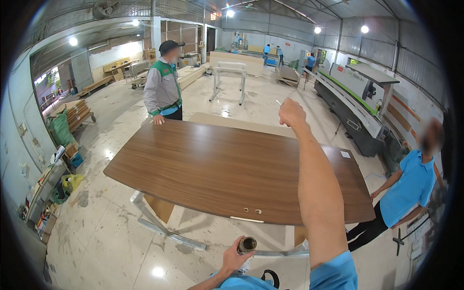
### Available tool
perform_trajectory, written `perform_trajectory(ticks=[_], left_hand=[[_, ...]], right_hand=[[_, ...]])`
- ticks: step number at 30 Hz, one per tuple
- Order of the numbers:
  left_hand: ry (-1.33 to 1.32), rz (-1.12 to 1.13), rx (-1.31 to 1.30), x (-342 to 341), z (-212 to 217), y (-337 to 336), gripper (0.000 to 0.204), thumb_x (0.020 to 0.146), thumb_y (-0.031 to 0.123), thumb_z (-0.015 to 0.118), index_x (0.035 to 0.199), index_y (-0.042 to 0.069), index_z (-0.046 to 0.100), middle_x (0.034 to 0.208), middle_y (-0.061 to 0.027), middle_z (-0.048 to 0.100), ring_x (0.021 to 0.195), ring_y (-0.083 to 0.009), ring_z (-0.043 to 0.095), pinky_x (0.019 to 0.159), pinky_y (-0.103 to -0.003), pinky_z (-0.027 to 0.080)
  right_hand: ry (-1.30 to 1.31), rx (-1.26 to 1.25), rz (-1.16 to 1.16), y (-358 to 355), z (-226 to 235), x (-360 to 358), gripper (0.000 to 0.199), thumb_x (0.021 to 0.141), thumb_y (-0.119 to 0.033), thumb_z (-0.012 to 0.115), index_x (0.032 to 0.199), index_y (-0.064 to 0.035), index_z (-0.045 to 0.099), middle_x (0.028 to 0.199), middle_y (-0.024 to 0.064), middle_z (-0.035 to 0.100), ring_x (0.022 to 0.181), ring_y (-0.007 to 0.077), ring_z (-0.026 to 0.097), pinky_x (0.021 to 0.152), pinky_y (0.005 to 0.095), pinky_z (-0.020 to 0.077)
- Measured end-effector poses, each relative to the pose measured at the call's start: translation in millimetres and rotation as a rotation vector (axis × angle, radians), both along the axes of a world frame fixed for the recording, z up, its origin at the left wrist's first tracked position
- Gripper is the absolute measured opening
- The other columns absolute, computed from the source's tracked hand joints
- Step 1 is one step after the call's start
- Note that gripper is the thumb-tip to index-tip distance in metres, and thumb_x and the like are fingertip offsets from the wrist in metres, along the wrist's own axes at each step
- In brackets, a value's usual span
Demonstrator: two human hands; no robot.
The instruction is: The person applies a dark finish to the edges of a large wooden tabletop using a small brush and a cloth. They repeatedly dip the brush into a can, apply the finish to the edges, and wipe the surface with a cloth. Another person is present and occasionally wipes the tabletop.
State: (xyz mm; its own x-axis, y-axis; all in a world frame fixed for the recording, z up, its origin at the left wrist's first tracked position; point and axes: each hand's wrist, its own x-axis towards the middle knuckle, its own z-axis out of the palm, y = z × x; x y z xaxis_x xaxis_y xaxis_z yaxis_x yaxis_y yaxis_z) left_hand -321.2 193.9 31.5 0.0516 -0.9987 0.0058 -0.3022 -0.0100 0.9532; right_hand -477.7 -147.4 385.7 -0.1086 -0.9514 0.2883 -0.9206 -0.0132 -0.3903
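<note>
My left hand [233, 259] is low in front of my body, its fingers wrapped round a small open jar [248, 243] with a dark inside. My right arm stretches forward over the brown wood-grain tabletop [208, 162]. Above its far edge, my right hand [293, 113] is closed, with a short thin white stick [278, 102] poking out of it. Near the tabletop's front edge are two small pale-rimmed round marks; I cannot tell whether they are holes or rings. A white label [345, 154] lies at the right end.
Metal legs [169, 234] stand beneath the tabletop. A person in a grey and green jacket [164, 87] rests a hand on its far left corner. Another person in a blue shirt [411, 181] stands at its right end. A long machine [353, 101] lines the right wall; a metal frame [229, 77] stands beyond.
</note>
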Motion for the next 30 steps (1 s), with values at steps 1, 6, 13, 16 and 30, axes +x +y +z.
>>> perform_trajectory(ticks=[1,6,13,16,30], left_hand=[[0.01,-0.008,0.003,0,0,0,0.075,0.073,0.03,0.086,0.134,0.003,0.053,0.112,-0.0147,0.07,0.102,-0.0228,0.069,0.089,-0.033,0.054],[0.0,-0.028,-0.03,-4,-1,1,0.074,0.073,0.028,0.086,0.134,0.002,0.053,0.11,-0.014,0.071,0.1,-0.0207,0.069,0.088,-0.032,0.054],[0.015,-0.045,-0.008,-11,-4,3,0.075,0.072,0.035,0.086,0.134,0.006,0.054,0.109,-0.0137,0.072,0.098,-0.0244,0.07,0.085,-0.034,0.055],[0.014,-0.045,-0.022,-14,-7,4,0.076,0.072,0.035,0.086,0.134,0.007,0.054,0.109,-0.0135,0.072,0.098,-0.0243,0.07,0.085,-0.034,0.055],[-0.053,0.028,-0.073,-17,22,-21,0.075,0.075,0.04,0.08,0.138,0.013,0.05,0.106,-0.015,0.072,0.092,-0.031,0.071,0.08,-0.038,0.056]], right_hand=[[0.01,0.004,-0.009,-1,0,1,0.033,0.077,-0.008,0.064,0.109,0.001,0.063,0.11,0.0225,0.068,0.106,0.0386,0.066,0.086,0.0477,0.0529],[-0.018,-0.008,0.01,0,-10,3,0.033,0.077,-0.008,0.065,0.109,0.0004,0.063,0.11,0.0223,0.068,0.107,0.0391,0.065,0.087,0.0481,0.0529],[-0.045,0.02,-0.007,14,-20,-10,0.028,0.079,-0.007,0.061,0.106,0.0003,0.063,0.104,0.0211,0.07,0.103,0.0388,0.067,0.085,0.0471,0.0529],[-0.156,-0.002,-0.011,29,-18,-14,0.02,0.085,-0.01,0.056,0.102,-0.0012,0.063,0.086,0.0156,0.072,0.092,0.0332,0.07,0.08,0.0441,0.0527],[-0.396,0.053,0.459,282,-122,-59,0.007,0.086,-0.009,0.065,0.087,-0.0036,0.068,0.064,0.0106,0.067,0.059,0.0177,0.066,0.058,0.0288,0.0488]])
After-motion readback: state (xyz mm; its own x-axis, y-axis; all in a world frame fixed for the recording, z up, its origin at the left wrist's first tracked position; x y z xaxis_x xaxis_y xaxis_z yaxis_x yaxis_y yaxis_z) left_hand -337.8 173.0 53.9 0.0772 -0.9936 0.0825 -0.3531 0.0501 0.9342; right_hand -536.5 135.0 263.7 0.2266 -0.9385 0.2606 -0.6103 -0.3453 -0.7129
